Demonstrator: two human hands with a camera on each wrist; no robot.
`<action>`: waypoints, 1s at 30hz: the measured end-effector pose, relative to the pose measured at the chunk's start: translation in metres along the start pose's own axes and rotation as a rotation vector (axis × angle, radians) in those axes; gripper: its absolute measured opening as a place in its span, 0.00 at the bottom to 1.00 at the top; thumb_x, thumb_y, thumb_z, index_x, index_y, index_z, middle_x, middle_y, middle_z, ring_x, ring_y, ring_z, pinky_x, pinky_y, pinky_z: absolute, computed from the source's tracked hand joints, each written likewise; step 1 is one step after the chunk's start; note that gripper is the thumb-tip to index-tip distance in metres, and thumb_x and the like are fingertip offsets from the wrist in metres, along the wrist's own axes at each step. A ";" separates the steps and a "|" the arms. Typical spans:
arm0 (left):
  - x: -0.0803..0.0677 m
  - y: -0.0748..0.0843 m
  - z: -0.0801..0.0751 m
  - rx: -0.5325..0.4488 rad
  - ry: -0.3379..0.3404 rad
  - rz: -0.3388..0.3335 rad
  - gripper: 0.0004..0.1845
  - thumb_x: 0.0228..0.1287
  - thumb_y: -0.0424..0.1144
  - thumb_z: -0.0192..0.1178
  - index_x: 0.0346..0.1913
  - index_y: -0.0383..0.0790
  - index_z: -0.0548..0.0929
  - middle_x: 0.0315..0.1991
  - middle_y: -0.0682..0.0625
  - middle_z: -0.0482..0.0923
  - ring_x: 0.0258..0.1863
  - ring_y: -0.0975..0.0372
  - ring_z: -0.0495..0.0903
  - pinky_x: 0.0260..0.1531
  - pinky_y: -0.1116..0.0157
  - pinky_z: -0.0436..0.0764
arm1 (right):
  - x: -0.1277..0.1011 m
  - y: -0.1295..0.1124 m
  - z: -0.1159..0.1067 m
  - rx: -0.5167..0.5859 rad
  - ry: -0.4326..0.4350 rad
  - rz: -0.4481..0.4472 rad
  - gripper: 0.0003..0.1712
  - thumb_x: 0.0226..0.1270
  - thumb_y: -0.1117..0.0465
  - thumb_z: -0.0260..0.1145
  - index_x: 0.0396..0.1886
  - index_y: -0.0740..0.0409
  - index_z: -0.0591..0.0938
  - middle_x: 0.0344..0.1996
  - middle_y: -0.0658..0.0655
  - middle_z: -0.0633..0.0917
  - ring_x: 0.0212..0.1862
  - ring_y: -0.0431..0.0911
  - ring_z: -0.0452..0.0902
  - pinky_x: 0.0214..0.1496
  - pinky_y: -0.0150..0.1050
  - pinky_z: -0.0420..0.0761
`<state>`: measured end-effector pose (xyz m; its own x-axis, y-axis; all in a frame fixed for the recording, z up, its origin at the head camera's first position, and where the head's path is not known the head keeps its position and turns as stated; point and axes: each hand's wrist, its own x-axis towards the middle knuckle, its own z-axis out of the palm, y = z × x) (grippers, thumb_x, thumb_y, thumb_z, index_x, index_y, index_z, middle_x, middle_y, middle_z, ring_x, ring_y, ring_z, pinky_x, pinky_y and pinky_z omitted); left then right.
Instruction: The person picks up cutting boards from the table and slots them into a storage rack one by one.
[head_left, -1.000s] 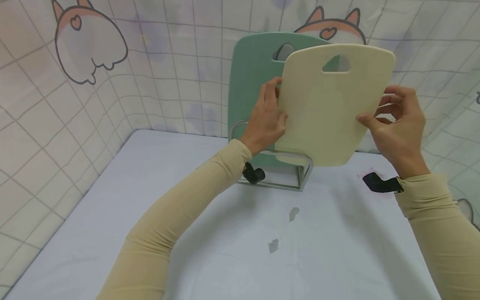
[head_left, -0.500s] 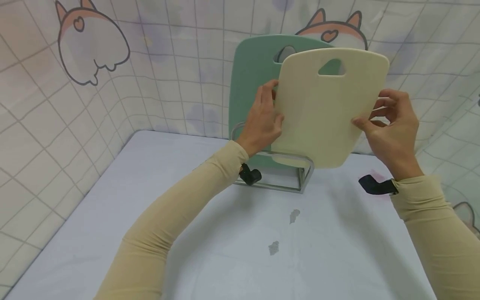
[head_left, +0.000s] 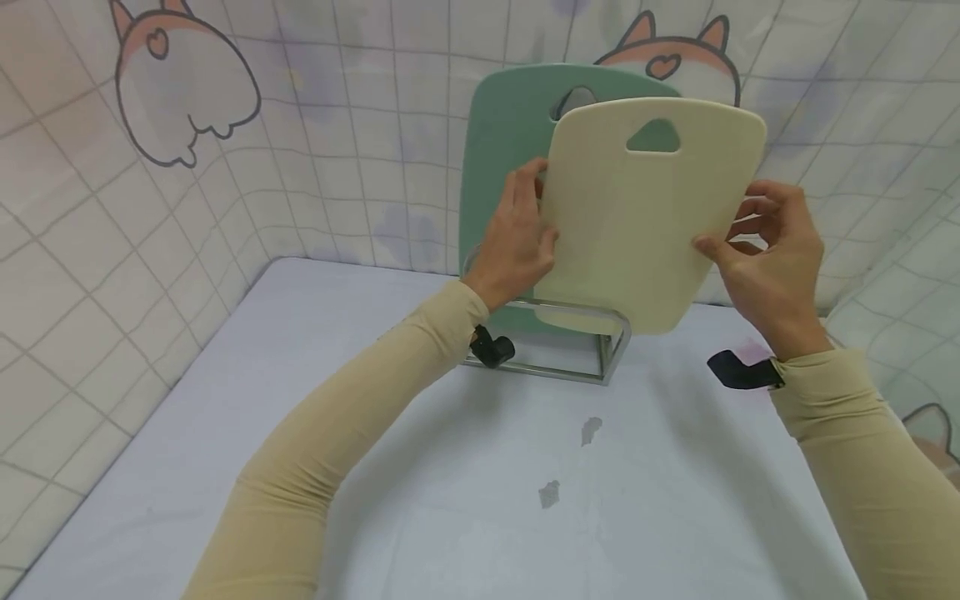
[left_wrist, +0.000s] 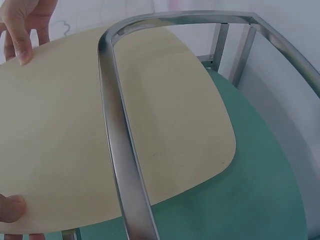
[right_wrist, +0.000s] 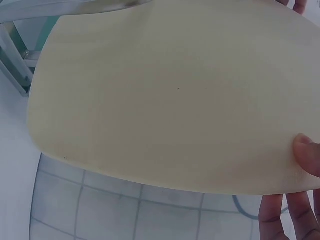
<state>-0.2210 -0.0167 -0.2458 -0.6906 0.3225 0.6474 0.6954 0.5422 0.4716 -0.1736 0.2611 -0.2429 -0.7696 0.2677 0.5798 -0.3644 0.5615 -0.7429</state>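
Both hands, left hand and right hand, pinch the cream cutting board by its side edges, upright, lower edge just above the metal rack, before the green board.

– What sort of place is this?

– A staged kitchen corner, not a real kitchen. Two cutting boards, a green board and a cream board, sit at a metal rack, which is kitchen gear

– And the staged part?

– The walls are soft sheeting printed with a tile grid and cartoon cats; it creases like cloth and closes in the scene on three sides. The tabletop is covered in a pale sheet with a couple of small worn patches. Both wrists carry black straps, so it looks like a booth set up for recording
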 end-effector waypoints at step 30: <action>-0.008 -0.014 -0.015 0.029 0.025 0.015 0.36 0.65 0.22 0.61 0.73 0.29 0.58 0.57 0.35 0.69 0.54 0.48 0.74 0.50 0.57 0.82 | -0.007 -0.001 0.021 -0.062 -0.031 -0.063 0.35 0.59 0.67 0.77 0.64 0.44 0.76 0.41 0.34 0.78 0.42 0.33 0.80 0.45 0.18 0.80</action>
<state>-0.2223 -0.0387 -0.2483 -0.6750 0.3112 0.6689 0.6990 0.5601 0.4447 -0.1788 0.2426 -0.2534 -0.7626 0.2061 0.6131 -0.3802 0.6240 -0.6827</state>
